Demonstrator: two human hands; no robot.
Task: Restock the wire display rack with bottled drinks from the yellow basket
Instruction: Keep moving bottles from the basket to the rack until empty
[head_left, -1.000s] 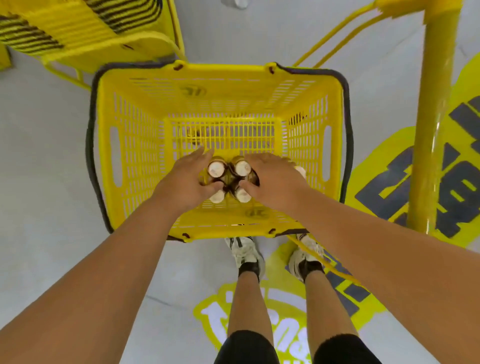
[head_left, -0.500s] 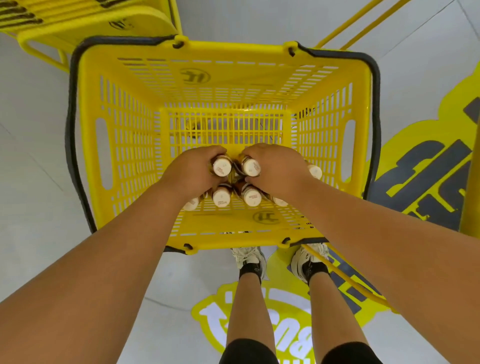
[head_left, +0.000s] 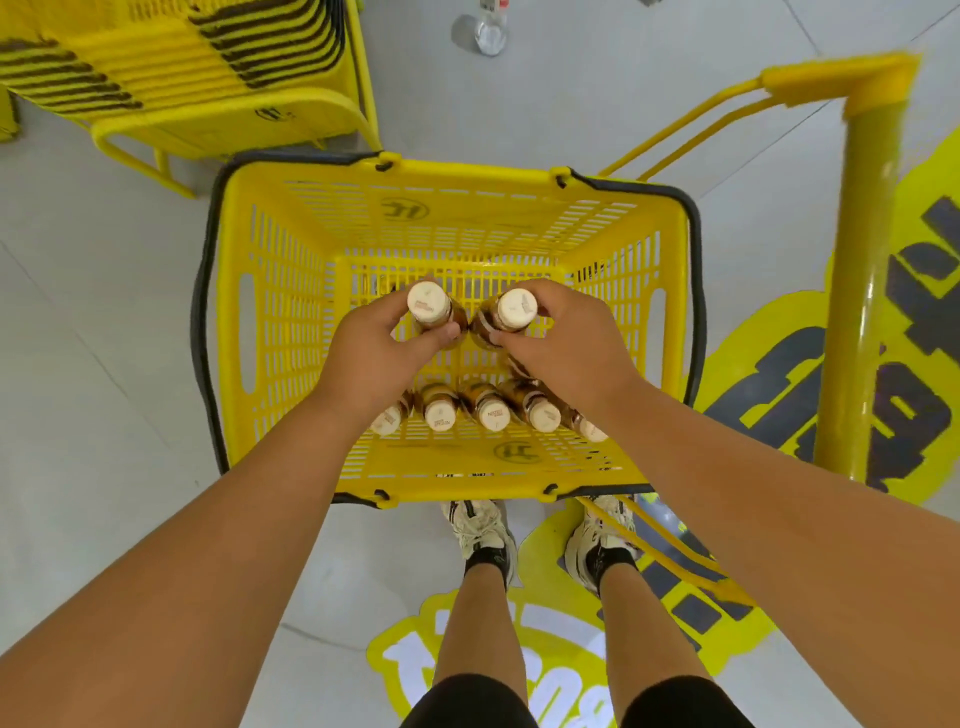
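Bottled drinks, brown with cream caps: one gripped in left hand (head_left: 382, 358), left bottle (head_left: 430, 307), another in right hand (head_left: 566, 345), right bottle (head_left: 511, 313), both upright, almost touching, up inside the yellow basket (head_left: 291, 332). Fingers curled round each bottle just below the cap. Row of bottles (head_left: 491, 410) sitting along the basket's near wall. Basket on grey floor (head_left: 93, 364), right in front of sneakers (head_left: 483, 525). Yellow post (head_left: 857, 291) off to the right, stacked yellow baskets (head_left: 208, 78) far left.
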